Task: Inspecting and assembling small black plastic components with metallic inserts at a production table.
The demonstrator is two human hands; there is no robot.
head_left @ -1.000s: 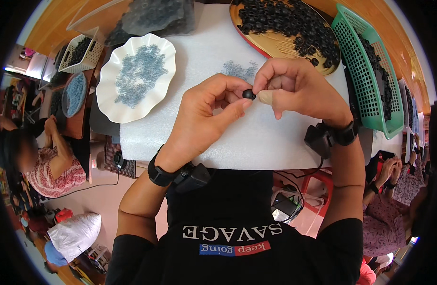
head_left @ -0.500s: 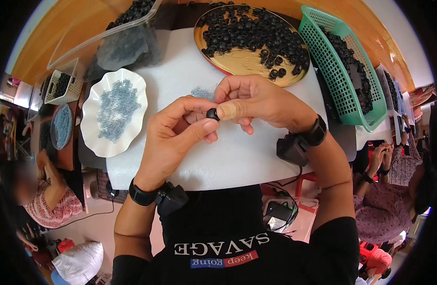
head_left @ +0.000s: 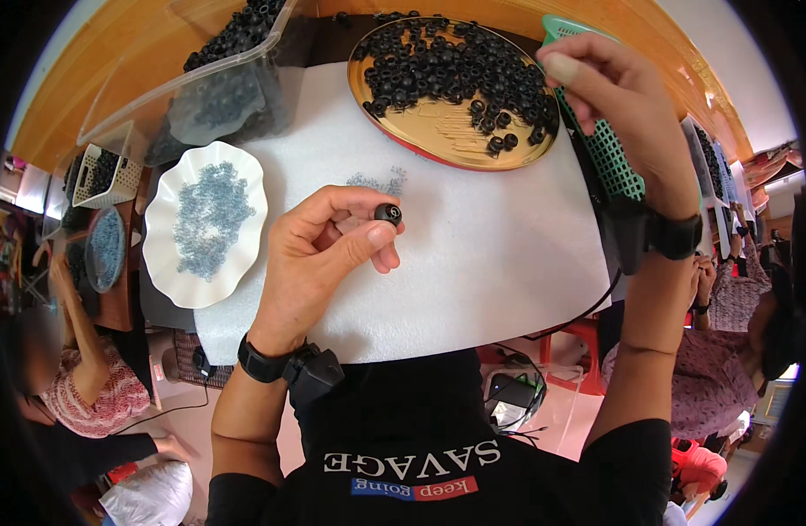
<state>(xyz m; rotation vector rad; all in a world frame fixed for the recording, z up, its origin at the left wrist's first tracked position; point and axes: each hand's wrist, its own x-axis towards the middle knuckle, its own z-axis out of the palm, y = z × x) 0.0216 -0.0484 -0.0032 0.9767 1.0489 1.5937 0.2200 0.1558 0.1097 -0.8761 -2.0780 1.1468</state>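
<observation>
A small black hollow bead-like part [head_left: 388, 213], with a round opening facing up, is pinched between the thumb and index finger of my left hand [head_left: 320, 250]. Below it the other fingers curl loosely. My right hand [head_left: 618, 110] is raised at the upper right, over the green basket [head_left: 609, 158] and beside the gold tray [head_left: 412, 131]. Its fingers are bent and somewhat apart, and I see nothing in them. Many similar black parts [head_left: 456, 66] lie on the tray. A small heap of clear bluish pieces [head_left: 377, 181] lies on the white mat [head_left: 473, 263], just beyond my left hand.
A white scalloped dish [head_left: 162, 254] of clear bluish pieces stands on the left. Behind it is a clear plastic bin [head_left: 280, 53] with black parts. A cable [head_left: 587, 311] hangs from my right wrist. Other people sit at both sides.
My right hand has left the black part and moved up and right to the green basket. My left hand stays in place, still pinching the part, whose opening now shows.
</observation>
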